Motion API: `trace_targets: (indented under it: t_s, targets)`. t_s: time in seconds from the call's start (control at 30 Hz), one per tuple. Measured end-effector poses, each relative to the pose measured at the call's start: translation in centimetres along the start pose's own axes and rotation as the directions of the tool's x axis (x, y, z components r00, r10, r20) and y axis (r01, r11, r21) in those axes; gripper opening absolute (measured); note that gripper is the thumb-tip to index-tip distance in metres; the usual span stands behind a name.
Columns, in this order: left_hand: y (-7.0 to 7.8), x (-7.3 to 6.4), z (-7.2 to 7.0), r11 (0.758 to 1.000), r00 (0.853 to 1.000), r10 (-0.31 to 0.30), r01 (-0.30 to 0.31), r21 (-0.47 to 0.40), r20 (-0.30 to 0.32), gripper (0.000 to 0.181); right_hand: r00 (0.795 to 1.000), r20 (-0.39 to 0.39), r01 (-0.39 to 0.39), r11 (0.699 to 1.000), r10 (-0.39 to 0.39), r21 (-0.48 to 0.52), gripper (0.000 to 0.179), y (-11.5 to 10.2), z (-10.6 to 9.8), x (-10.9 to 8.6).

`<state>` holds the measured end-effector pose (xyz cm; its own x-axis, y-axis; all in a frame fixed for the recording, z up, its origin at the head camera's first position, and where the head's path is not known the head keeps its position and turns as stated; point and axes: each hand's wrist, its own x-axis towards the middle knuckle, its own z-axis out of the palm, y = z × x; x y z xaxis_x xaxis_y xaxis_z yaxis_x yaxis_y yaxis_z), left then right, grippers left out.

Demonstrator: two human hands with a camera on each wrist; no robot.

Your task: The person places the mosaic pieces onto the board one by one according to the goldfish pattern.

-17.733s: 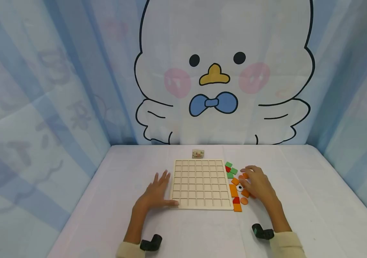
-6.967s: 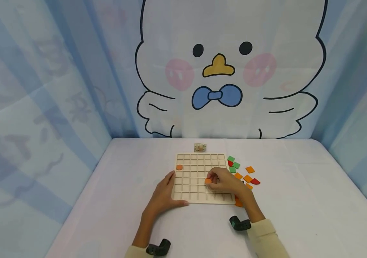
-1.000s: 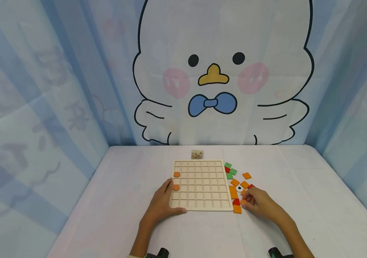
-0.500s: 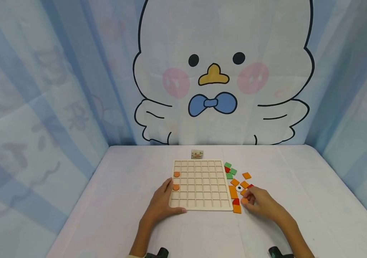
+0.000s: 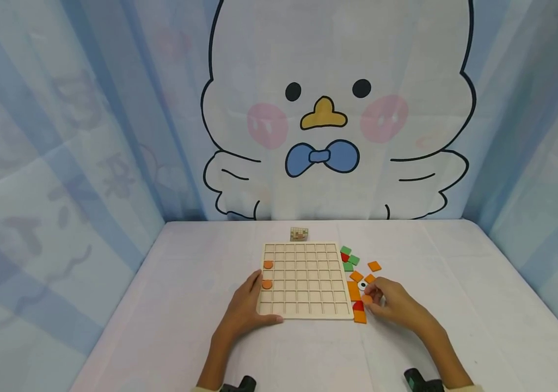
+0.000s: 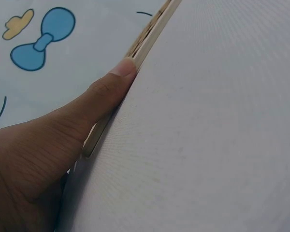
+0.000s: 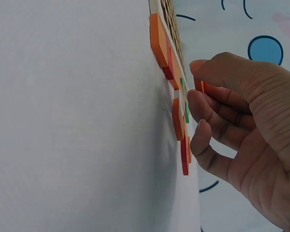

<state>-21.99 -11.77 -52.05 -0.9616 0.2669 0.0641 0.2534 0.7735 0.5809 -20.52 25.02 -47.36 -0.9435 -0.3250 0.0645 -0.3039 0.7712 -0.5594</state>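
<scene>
A pale wooden grid board [image 5: 308,291] lies on the table. Two orange discs sit in its leftmost column, one farther [image 5: 268,264] and one nearer [image 5: 267,284]. My left hand [image 5: 245,309] grips the board's near left corner, thumb along the front edge and fingers at the left edge; in the left wrist view the thumb [image 6: 104,94] presses the board's side. Beside the board's right edge, my right hand [image 5: 396,305] pinches another orange disc [image 5: 367,299] between thumb and fingers, just above the loose pieces. The right wrist view shows that disc [image 7: 199,85] edge-on, raised off the table.
Right of the board lie several orange tiles [image 5: 374,266], green tiles [image 5: 354,260], red pieces [image 5: 358,306] and a white eye piece [image 5: 362,285]. A small patterned card [image 5: 299,234] lies behind the board. A printed curtain [image 5: 327,185] stands along the table's back.
Across the frames, two orange discs came onto the board's left column. In the last second, my right hand lifted slightly with the third disc; the left hand held still.
</scene>
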Motion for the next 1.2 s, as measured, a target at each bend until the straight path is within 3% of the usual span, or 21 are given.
trace_targets:
  t_s: [0.4, 0.67, 1.2]
  targets:
    - [0.0, -0.1, -0.3, 1.000, 1.000, 0.007, -0.007, -0.008, 0.001, 0.127, 0.990, -0.002, 0.142, 0.987, -0.142, 0.070, 0.019, -1.6, 0.8, 2.0]
    - [0.1, -0.1, -0.3, 1.000, 1.000, 0.005, -0.005, -0.009, 0.002, 0.128, 0.988, 0.027, 0.149, 0.986, -0.152, 0.079, 0.018, -3.5, 2.1, 3.6]
    - [0.0, 0.0, -0.3, 1.000, 1.000, 0.012, -0.011, -0.016, 0.003, 0.126, 0.972, 0.040, 0.229, 0.973, -0.231, 0.033, 0.016, -8.1, 7.2, 6.6]
